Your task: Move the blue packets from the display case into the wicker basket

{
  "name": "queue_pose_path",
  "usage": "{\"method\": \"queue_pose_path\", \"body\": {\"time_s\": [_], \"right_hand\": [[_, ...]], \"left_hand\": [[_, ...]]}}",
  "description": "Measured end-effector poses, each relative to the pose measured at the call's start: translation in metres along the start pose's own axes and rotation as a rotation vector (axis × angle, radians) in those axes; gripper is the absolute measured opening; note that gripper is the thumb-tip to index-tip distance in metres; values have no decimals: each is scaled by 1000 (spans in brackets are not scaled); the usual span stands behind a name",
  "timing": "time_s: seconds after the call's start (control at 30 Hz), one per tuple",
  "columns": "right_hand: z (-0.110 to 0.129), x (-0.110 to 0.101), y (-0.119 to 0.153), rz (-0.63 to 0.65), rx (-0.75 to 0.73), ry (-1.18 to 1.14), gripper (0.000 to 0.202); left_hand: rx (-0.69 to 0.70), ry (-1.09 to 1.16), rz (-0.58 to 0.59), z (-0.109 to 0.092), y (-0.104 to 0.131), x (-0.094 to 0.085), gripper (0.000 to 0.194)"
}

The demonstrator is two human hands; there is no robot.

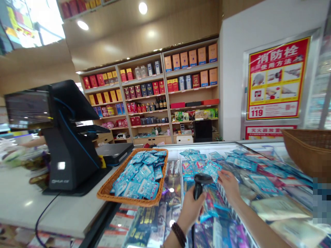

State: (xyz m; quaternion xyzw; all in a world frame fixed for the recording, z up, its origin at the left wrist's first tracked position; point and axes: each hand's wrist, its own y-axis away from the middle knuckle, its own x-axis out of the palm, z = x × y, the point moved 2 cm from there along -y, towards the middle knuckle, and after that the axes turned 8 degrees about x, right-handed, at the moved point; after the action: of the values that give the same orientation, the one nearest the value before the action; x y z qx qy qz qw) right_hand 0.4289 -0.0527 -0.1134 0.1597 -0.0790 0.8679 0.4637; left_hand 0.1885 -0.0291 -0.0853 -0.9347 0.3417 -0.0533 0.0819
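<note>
A black handheld scanner [200, 182] is gripped by its handle in my left hand [191, 208], its head pointing up and away. Just right of the scanner, my right hand [229, 182] has its fingertips at a blue packet [213, 168] lying on the freezer; whether it pinches the packet is not clear. More blue packets [240, 160] are scattered over the glass on the right. An orange wicker basket [104, 196] full of blue packets stands left of my hands. A dark bracelet circles my left wrist.
On the left, a black register terminal [69, 148] stands on a white counter [23, 193]. A dark flat box [115, 151] lies behind the basket. At the right edge there is a brown wicker basket [305, 151]. Shelves of boxes [144, 91] line the back wall.
</note>
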Motion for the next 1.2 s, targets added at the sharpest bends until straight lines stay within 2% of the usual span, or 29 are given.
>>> {"method": "queue_pose_path", "body": {"time_s": [0.27, 0.7, 0.97, 1.1, 1.2], "right_hand": [[0, -2, 0, -23, 0, 13, 62], [-4, -1, -2, -23, -25, 33, 72], [-3, -1, -2, -42, -16, 24, 70], [-2, -2, -1, -42, -2, 20, 67], [-5, -3, -4, -70, 23, -20, 60]], "left_hand": [[12, -27, 25, 5, -1, 0, 63], [32, -19, 39, 2, 1, -1, 64], [5, -40, 115, -5, 5, 1, 65], [21, -25, 95, -7, 5, 1, 62], [28, -18, 37, -9, 2, -1, 60]]}}
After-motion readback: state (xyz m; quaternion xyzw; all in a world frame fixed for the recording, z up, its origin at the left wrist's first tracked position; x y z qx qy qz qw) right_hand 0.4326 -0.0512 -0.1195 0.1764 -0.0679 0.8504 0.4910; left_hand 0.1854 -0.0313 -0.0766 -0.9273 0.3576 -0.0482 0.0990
